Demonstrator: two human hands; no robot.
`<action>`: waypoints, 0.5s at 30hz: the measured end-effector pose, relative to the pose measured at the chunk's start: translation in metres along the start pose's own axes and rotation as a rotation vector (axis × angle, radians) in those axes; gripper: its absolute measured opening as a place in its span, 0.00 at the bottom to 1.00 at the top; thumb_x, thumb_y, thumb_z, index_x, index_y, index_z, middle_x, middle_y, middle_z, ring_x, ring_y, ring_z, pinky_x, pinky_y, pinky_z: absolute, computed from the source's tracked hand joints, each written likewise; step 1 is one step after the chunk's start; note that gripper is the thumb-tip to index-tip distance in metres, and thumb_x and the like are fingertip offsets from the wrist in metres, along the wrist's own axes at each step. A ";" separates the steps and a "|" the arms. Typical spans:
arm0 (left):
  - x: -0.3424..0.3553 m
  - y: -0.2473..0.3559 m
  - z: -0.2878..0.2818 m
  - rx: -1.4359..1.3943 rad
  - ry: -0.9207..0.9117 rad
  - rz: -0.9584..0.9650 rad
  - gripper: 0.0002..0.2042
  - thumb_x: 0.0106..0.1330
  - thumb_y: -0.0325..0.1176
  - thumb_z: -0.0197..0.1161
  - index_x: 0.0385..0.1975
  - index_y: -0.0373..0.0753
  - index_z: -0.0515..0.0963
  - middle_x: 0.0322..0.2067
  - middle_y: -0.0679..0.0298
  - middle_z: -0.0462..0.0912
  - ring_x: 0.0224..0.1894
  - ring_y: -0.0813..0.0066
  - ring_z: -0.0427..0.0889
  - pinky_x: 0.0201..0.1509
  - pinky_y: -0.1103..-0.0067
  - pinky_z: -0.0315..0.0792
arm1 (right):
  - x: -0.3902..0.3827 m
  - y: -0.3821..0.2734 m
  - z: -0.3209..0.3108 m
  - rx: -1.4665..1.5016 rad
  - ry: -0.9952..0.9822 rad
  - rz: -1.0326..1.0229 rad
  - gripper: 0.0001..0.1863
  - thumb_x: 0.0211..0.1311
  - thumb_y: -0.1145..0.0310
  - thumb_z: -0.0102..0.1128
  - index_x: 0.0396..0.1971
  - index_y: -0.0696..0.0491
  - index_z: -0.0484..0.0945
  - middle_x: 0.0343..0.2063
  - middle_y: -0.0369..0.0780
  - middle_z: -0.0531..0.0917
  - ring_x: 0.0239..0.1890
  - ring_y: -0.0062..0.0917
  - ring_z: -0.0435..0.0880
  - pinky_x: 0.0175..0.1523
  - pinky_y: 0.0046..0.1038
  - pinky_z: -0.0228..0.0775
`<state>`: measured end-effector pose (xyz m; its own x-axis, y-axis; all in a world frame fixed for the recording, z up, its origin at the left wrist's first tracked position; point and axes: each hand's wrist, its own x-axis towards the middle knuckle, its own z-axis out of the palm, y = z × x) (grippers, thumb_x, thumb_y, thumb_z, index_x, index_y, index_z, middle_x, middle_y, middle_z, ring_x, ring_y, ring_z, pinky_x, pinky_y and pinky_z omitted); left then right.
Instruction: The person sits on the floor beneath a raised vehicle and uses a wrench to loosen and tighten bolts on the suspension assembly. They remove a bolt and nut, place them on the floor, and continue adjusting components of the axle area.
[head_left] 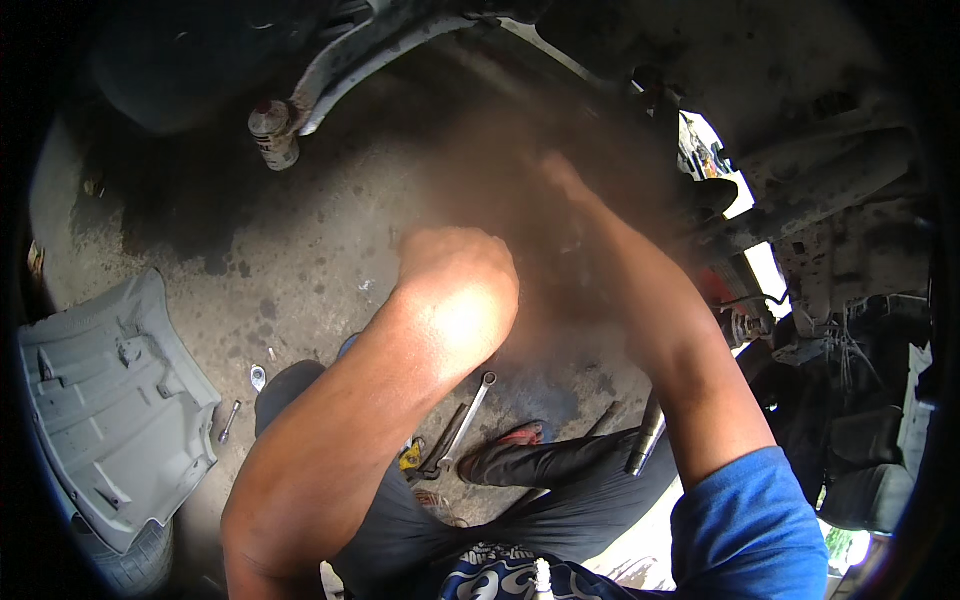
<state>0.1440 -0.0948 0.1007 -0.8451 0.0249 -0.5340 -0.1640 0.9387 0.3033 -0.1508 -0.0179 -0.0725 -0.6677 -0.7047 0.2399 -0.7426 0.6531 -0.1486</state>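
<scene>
My left hand (pixel 455 255) is raised over the floor in the middle of the view, its wrist bent and brightly lit. My right hand (pixel 562 175) reaches farther out and to the right, under the dark vehicle parts. A brown blur covers the area between and beyond both hands. It hides the fingers of each, and whatever they touch cannot be made out. Below the hands, near my feet, a combination wrench (pixel 468 422) lies on the floor beside a dark tool (pixel 432 465).
A grey plastic panel (pixel 120 410) rests at the left above a tyre (pixel 135 560). A ratchet (pixel 258 377) and a socket extension (pixel 230 422) lie near it. A red-capped bottle (pixel 274 135) stands at the upper left. Vehicle underbody parts (pixel 840 190) crowd the right.
</scene>
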 end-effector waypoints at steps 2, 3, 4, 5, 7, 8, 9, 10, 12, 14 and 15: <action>-0.003 -0.004 -0.003 -0.002 0.068 -0.027 0.19 0.65 0.28 0.54 0.56 0.38 0.75 0.45 0.53 0.85 0.50 0.58 0.84 0.53 0.67 0.77 | 0.001 -0.001 -0.007 0.137 -0.308 0.162 0.37 0.70 0.40 0.45 0.48 0.65 0.78 0.46 0.60 0.80 0.53 0.51 0.79 0.58 0.42 0.70; -0.004 -0.001 -0.001 -0.003 0.058 -0.009 0.19 0.65 0.27 0.54 0.56 0.38 0.75 0.45 0.53 0.85 0.50 0.58 0.84 0.53 0.67 0.77 | -0.001 -0.005 -0.015 0.177 -0.386 0.362 0.36 0.69 0.40 0.47 0.47 0.66 0.78 0.44 0.60 0.81 0.51 0.50 0.81 0.57 0.42 0.70; -0.006 -0.002 -0.002 -0.008 0.037 0.000 0.19 0.64 0.27 0.55 0.56 0.38 0.75 0.45 0.53 0.85 0.51 0.58 0.84 0.54 0.67 0.77 | 0.000 -0.009 -0.026 0.257 -0.357 0.465 0.36 0.68 0.40 0.49 0.47 0.66 0.78 0.43 0.60 0.82 0.50 0.49 0.82 0.57 0.42 0.70; -0.006 -0.002 -0.003 -0.003 0.029 -0.003 0.19 0.64 0.27 0.55 0.56 0.38 0.75 0.45 0.52 0.85 0.51 0.58 0.83 0.54 0.67 0.77 | 0.009 -0.013 -0.037 0.301 -0.372 0.384 0.36 0.68 0.41 0.51 0.47 0.66 0.77 0.43 0.59 0.82 0.50 0.48 0.82 0.57 0.41 0.70; -0.005 -0.002 -0.004 -0.015 0.017 -0.006 0.19 0.63 0.26 0.55 0.56 0.38 0.75 0.46 0.52 0.84 0.52 0.58 0.83 0.55 0.67 0.76 | 0.017 -0.022 -0.059 0.382 -0.311 0.157 0.36 0.66 0.41 0.54 0.47 0.66 0.77 0.43 0.59 0.82 0.50 0.46 0.82 0.57 0.40 0.70; -0.005 -0.001 -0.003 -0.033 0.022 -0.012 0.19 0.63 0.26 0.55 0.56 0.38 0.76 0.46 0.52 0.84 0.52 0.58 0.83 0.55 0.67 0.76 | 0.020 -0.027 -0.069 0.330 -0.349 0.140 0.35 0.65 0.44 0.58 0.48 0.67 0.76 0.45 0.58 0.82 0.53 0.45 0.80 0.58 0.38 0.69; -0.004 0.000 -0.003 -0.056 0.021 -0.018 0.19 0.63 0.26 0.55 0.56 0.37 0.76 0.46 0.51 0.84 0.52 0.58 0.83 0.55 0.67 0.76 | 0.019 -0.033 -0.079 0.301 -0.409 0.149 0.35 0.65 0.44 0.58 0.49 0.67 0.75 0.46 0.58 0.82 0.54 0.45 0.80 0.59 0.38 0.69; -0.004 0.001 -0.002 -0.072 0.043 -0.020 0.19 0.63 0.26 0.55 0.56 0.38 0.76 0.47 0.52 0.84 0.53 0.59 0.82 0.56 0.68 0.76 | 0.016 -0.037 -0.087 0.305 -0.430 0.110 0.35 0.65 0.45 0.58 0.51 0.67 0.74 0.47 0.58 0.81 0.55 0.45 0.79 0.59 0.38 0.68; -0.003 0.001 -0.002 -0.092 0.088 -0.025 0.20 0.62 0.26 0.55 0.55 0.38 0.77 0.49 0.52 0.84 0.54 0.59 0.82 0.56 0.68 0.76 | 0.002 -0.042 -0.102 0.308 -0.435 0.038 0.35 0.65 0.46 0.59 0.53 0.67 0.73 0.49 0.58 0.80 0.56 0.46 0.78 0.61 0.38 0.68; -0.003 0.000 -0.002 -0.095 0.100 -0.033 0.20 0.62 0.27 0.55 0.55 0.39 0.77 0.50 0.54 0.83 0.54 0.59 0.82 0.58 0.68 0.75 | -0.017 -0.040 -0.118 0.298 -0.403 -0.029 0.36 0.64 0.47 0.60 0.55 0.67 0.71 0.50 0.59 0.80 0.57 0.47 0.77 0.62 0.38 0.67; -0.003 -0.001 -0.001 -0.098 0.099 -0.042 0.20 0.62 0.28 0.55 0.55 0.40 0.77 0.51 0.55 0.83 0.55 0.60 0.81 0.59 0.68 0.75 | -0.022 -0.041 -0.123 0.251 -0.381 -0.036 0.37 0.64 0.47 0.61 0.56 0.68 0.70 0.50 0.59 0.79 0.58 0.47 0.76 0.62 0.38 0.67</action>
<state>0.1464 -0.0965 0.1033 -0.8815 -0.0523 -0.4693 -0.2453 0.8999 0.3604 -0.0993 0.0045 0.0468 -0.5778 -0.8083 -0.1134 -0.7241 0.5717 -0.3857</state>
